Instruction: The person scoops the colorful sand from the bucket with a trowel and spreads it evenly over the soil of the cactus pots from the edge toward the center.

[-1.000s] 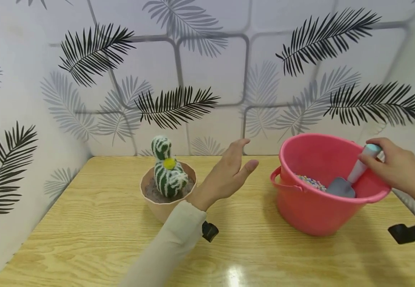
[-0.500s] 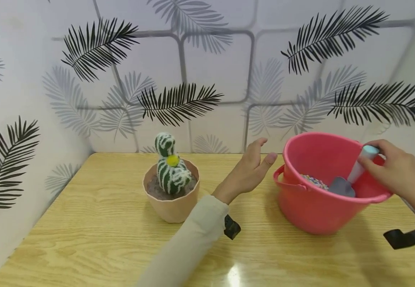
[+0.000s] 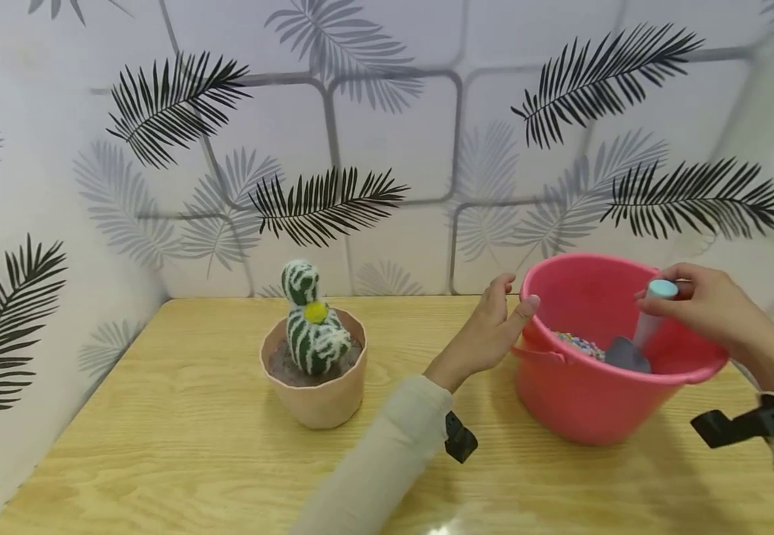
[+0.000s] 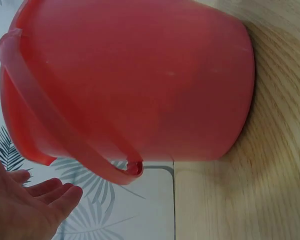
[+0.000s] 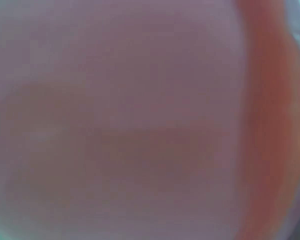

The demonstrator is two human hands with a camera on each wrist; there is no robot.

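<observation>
A pink bucket [image 3: 581, 412] stands on the table at the right in the head view, its handle hanging down one side. Small multicoloured pellets [image 3: 577, 342] show inside. My right hand [image 3: 717, 308] grips a small shovel [image 3: 628, 355] by its pale handle with a light-blue end; the grey blade is down in the bucket by the pellets. At the bucket's left rim is my left hand [image 3: 483, 334], fingers extended, thumb overlapping the rim in the head view. In the left wrist view, relaxed fingers [image 4: 65, 200] lie near the bucket handle [image 4: 65, 130]. The right wrist view is a pinkish blur.
A pink pot [image 3: 323, 405] holding a knitted green-and-white cactus [image 3: 313, 338] with a yellow flower stands left of the bucket. The wooden table [image 3: 180, 423] meets a leaf-patterned wall [image 3: 394, 134] at the back.
My left hand has moved right, from beside the cactus pot to the bucket's rim. My right hand has shifted the shovel's handle left, making it more upright.
</observation>
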